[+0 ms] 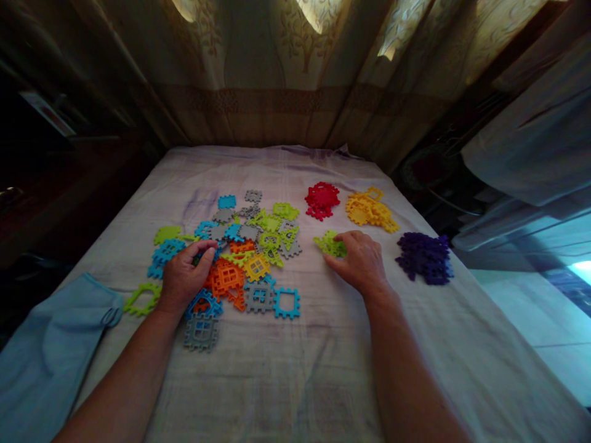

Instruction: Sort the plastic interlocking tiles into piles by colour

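Observation:
My right hand [361,257] has its thumb and fingers closed around the near edge of lime-green interlocking plastic pieces [329,243], right of the mixed pile. My left hand [185,274] is at the left side of that pile, its fingers curled in. A bit of dark green shows between them, too hidden to name. Around it lie blue interlocking pieces [167,253], orange interlocking pieces [226,277] and grey interlocking pieces [202,333]. A yellow window piece [257,267] and more lime-green pieces [268,220] lie farther right in the pile.
Separate piles of red pieces [322,200], yellow pieces [370,210] and dark purple pieces [423,257] lie along the right side. A light blue cloth [60,351] hangs over the left edge of the sheet-covered surface [277,394]. Curtains [258,92] close off the far side.

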`<action>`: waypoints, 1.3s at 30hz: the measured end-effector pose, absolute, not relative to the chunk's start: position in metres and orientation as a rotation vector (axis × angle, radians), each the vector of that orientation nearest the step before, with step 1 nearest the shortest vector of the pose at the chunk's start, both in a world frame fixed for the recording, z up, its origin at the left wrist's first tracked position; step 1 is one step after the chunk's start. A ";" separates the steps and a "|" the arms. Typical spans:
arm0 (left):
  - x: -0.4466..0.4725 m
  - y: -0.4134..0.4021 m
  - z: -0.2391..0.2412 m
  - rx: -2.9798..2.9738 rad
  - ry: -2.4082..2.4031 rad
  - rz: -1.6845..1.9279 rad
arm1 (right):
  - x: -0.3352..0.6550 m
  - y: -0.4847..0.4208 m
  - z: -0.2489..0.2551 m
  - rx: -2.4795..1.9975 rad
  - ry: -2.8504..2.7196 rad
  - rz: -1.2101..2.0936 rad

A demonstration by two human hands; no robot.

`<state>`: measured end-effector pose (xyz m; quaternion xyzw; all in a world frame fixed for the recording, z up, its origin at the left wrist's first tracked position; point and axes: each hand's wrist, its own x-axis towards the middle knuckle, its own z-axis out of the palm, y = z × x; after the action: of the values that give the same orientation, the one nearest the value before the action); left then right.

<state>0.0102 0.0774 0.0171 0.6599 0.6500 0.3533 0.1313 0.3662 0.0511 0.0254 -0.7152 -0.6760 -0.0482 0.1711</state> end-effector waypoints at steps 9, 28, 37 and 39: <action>0.010 0.077 0.017 1.934 1.883 1.031 | 0.361 0.054 0.023 -1.932 -1.848 -0.173; 0.009 0.077 0.015 1.932 1.873 1.032 | 0.272 0.044 0.020 -1.780 -2.116 0.211; 0.010 0.078 0.016 1.933 1.900 1.019 | 0.321 0.055 0.029 -1.580 -1.751 0.226; 0.010 0.078 0.017 1.937 1.906 1.010 | 0.338 0.058 0.027 -1.600 -1.598 0.290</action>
<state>0.0103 0.0775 0.0168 0.6633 0.6526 0.3457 0.1210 0.3385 0.0578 0.0273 -0.6376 -0.6368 0.1156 0.4179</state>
